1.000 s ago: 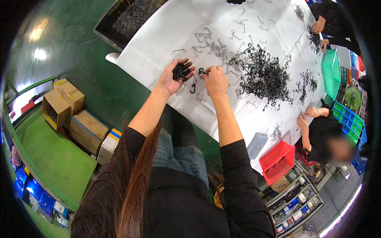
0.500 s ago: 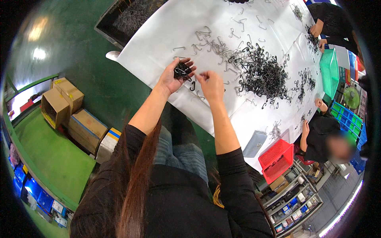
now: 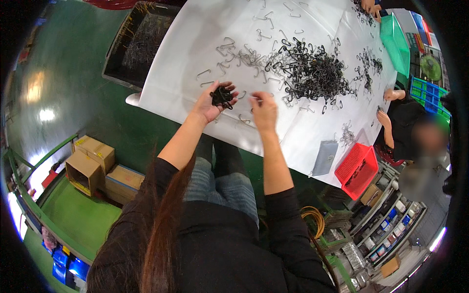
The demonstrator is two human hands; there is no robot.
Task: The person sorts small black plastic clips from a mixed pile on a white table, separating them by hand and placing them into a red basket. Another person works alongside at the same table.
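— White sheeting covered the counter (image 3: 195, 53), with a big heap of black hooks (image 3: 312, 73) beyond her hands, right?
— Yes. Her left hand (image 3: 215, 103) cupped a bundle of hooks (image 3: 222, 95); her right hand (image 3: 264, 110) had lifted off the sheet, fingers pinched, seemingly on another piece. A red basket (image 3: 359, 168) sat nearby.

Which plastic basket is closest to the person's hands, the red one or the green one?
The red basket, at the table's near edge right of the right hand; the green one sits farther away.
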